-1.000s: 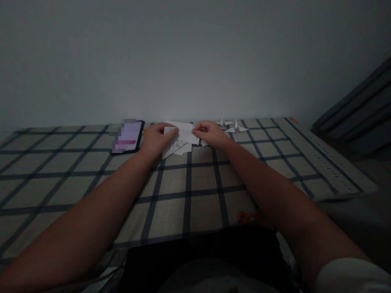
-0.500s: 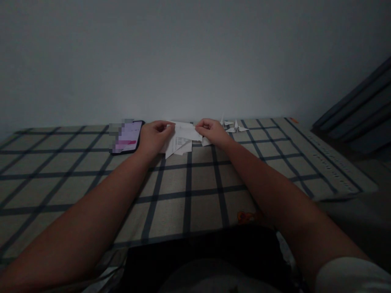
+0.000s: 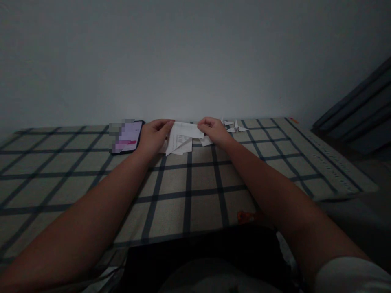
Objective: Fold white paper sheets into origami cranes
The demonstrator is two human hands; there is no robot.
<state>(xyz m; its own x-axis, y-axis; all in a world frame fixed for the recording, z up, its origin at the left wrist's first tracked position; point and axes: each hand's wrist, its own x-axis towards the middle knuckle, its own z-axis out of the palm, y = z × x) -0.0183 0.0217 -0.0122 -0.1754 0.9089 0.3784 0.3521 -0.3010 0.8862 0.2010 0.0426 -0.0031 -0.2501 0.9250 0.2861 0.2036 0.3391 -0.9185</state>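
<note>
A white sheet of paper (image 3: 183, 136) with printed lines lies partly folded on the checked cloth, near the wall. My left hand (image 3: 154, 136) pinches its left edge with curled fingers. My right hand (image 3: 215, 130) grips its upper right edge, fingers closed over the paper. More white paper shows under the folded sheet and beside my right hand.
A phone (image 3: 127, 136) with a lit screen lies just left of my left hand. Two small folded paper cranes (image 3: 236, 127) stand right of my right hand, near the wall. The checked cloth (image 3: 189, 183) ends at a dark drop on the right.
Both hands have shifted slightly toward the wall with the paper, and its top edge is now folded flatter over the lower part.
</note>
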